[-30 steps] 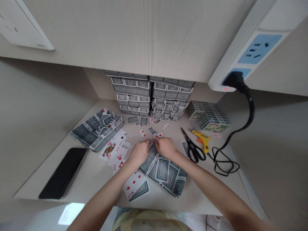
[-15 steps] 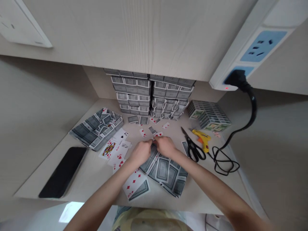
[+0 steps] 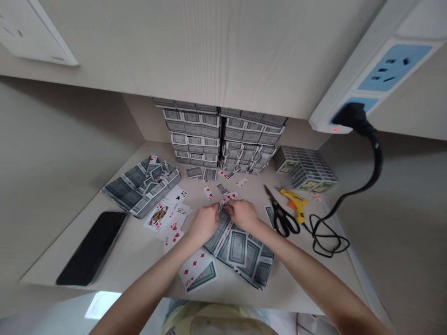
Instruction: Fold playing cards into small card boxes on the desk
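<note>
A panel of joined playing cards [image 3: 237, 249], mostly backs up, lies slanted on the table in front of me. At its far end my left hand [image 3: 205, 222] and my right hand [image 3: 244, 215] meet, fingers closed on its edge from either side. The fingertips are bent in close together, and the exact pinch is partly hidden. Loose cards lie around: a three of diamonds [image 3: 192, 267] by my left forearm, and cut card pieces [image 3: 230, 196] just beyond my fingers. Left of these sits an open tray made of cards [image 3: 139, 184] with loose cards inside.
Black scissors [image 3: 282, 217] and a yellow glue gun [image 3: 295, 203] with a coiled cord lie to the right. Stacked card-built boxes [image 3: 195, 135] stand at the back, near card packs [image 3: 303, 167]. A phone [image 3: 92, 249] rests at left; a power strip [image 3: 377, 79] hangs above.
My fingers have shifted slightly at the panel's far edge, the right fingertips drawing a little apart from the left. The view has moved slightly; the other things stay where they were.
</note>
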`<state>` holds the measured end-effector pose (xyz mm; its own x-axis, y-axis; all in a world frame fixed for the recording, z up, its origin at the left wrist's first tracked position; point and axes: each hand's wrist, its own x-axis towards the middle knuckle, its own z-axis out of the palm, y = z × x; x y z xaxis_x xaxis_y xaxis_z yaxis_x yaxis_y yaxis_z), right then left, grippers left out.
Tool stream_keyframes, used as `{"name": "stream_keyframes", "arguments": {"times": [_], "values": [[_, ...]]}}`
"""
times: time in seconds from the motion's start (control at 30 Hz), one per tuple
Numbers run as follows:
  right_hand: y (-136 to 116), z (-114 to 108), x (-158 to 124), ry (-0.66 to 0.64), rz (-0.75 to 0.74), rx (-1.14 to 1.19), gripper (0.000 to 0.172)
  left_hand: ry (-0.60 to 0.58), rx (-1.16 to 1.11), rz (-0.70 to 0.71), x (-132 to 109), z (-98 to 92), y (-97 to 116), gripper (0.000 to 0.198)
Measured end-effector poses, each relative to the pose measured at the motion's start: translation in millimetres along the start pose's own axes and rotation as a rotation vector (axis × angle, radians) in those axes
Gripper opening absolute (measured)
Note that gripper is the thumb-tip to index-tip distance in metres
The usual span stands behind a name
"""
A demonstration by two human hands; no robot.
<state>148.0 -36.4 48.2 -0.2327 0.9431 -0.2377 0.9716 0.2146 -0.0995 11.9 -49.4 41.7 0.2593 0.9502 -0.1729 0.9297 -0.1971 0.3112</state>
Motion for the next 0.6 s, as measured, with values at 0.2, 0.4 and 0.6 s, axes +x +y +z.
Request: {"name": "stream_keyframes", "arguments": {"times": [0.2, 0.4, 0.6], "values": [[-4, -2, 2, -0.035, -0.06, -0.052, 0.024, -0.025, -0.036, 0.073, 2, 1.7, -2, 0.026], [-6, -1, -1, -0.012, -0.15, -0.023, 0.024, -0.021, -0.07, 0.153, 11, 3.8, -6, 0.027], [-5, -3, -4, -0.012, -0.104, -0.022, 0.028, 0.023, -0.045, 0.093, 14, 12.4, -6, 0.026]]}}
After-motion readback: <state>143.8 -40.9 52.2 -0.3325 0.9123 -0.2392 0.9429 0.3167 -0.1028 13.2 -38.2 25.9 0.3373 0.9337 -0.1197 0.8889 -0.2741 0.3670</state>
